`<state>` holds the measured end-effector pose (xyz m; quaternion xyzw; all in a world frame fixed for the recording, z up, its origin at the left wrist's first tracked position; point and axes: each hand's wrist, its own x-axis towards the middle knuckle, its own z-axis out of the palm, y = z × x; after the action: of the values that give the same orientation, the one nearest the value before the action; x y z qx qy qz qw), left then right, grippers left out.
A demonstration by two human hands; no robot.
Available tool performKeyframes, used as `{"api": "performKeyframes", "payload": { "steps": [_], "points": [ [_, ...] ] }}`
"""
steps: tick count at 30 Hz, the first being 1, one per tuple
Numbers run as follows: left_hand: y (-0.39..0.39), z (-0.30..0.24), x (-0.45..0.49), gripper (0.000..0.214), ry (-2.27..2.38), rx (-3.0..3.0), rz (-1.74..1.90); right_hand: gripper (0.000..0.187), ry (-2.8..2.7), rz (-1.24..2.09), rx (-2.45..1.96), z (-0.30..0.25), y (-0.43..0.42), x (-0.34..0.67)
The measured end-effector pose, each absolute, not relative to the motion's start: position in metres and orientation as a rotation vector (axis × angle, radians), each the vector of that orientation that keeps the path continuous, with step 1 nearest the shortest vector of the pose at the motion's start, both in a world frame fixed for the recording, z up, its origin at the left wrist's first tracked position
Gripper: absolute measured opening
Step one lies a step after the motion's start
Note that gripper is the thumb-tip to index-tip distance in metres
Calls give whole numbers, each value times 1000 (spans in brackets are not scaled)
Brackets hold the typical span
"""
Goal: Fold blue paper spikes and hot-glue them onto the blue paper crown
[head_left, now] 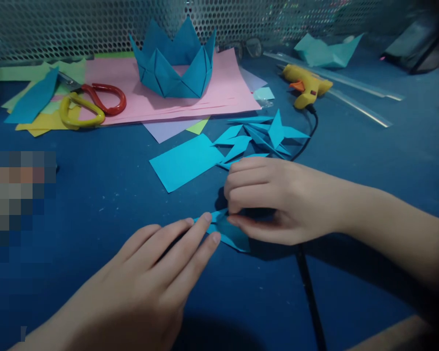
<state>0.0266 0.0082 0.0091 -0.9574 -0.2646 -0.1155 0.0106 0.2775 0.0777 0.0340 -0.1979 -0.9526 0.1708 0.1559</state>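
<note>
A small folded piece of blue paper (231,231) lies on the blue tabletop between my hands. The outstretched fingers of my left hand (161,263) rest flat on its left end. At its upper right edge, my right hand (274,200) pinches the paper between thumb and curled fingers, which hide part of that edge. Just beyond my right hand are several pointed folded blue paper pieces (277,130). Beside them lies a flat blue paper rectangle (185,162).
A blue paper crown (175,73) stands on pink sheets (109,78) at the back. Scissors (91,105) lie on coloured paper at left. A yellow glue gun (306,85), clear glue sticks (358,87) and a teal folded paper (327,51) are at right. A black cable (309,297) runs beneath my right arm.
</note>
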Motion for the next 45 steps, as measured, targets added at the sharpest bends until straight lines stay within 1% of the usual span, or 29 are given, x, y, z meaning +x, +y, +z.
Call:
{"api": "performKeyframes", "payload": {
  "steps": [2, 3, 6, 8, 12, 16, 19, 22, 26, 29, 33, 34, 37, 40, 45],
  "points": [
    [8, 9, 26, 51, -826, -2989, -346, 15, -2713, 474, -548, 30, 79, 277],
    [9, 9, 25, 50, -813, -2986, -356, 13, -2708, 457, -536, 28, 79, 276],
    [11, 12, 25, 45, -781, -2980, -384, 19, -2714, 408, -494, 26, 80, 277],
    [12, 13, 26, 43, -791, -2997, -379, 20, -2730, 382, -487, 28, 80, 278],
    [12, 11, 25, 46, -778, -3019, -384, 23, -2767, 355, -515, 37, 82, 284],
    [11, 12, 24, 47, -846, -3019, -385, 35, -2835, 237, -506, 42, 85, 288],
    [12, 16, 25, 45, -853, -3009, -336, 40, -2809, 159, -531, 41, 84, 285],
    [12, 18, 26, 42, -800, -3003, -321, 45, -2750, 234, -573, 41, 80, 281],
    [9, 19, 28, 38, -831, -2955, -406, 48, -2795, 297, -542, 42, 75, 276],
    [4, 17, 28, 39, -865, -2908, -438, 44, -2836, 308, -532, 41, 73, 275],
    [-5, 11, 27, 36, -770, -2931, -554, 33, -2777, 229, -615, 35, 76, 274],
    [-7, 10, 27, 36, -766, -2939, -632, 32, -2757, 216, -631, 33, 76, 274],
    [-8, 9, 29, 36, -809, -2976, -670, 31, -2708, 245, -688, 29, 77, 273],
    [-5, 12, 32, 38, -800, -2985, -679, 26, -2649, 359, -757, 27, 74, 271],
    [-5, 11, 30, 45, -671, -2951, -625, 19, -2516, 707, -808, 30, 70, 266]
  ]
}}
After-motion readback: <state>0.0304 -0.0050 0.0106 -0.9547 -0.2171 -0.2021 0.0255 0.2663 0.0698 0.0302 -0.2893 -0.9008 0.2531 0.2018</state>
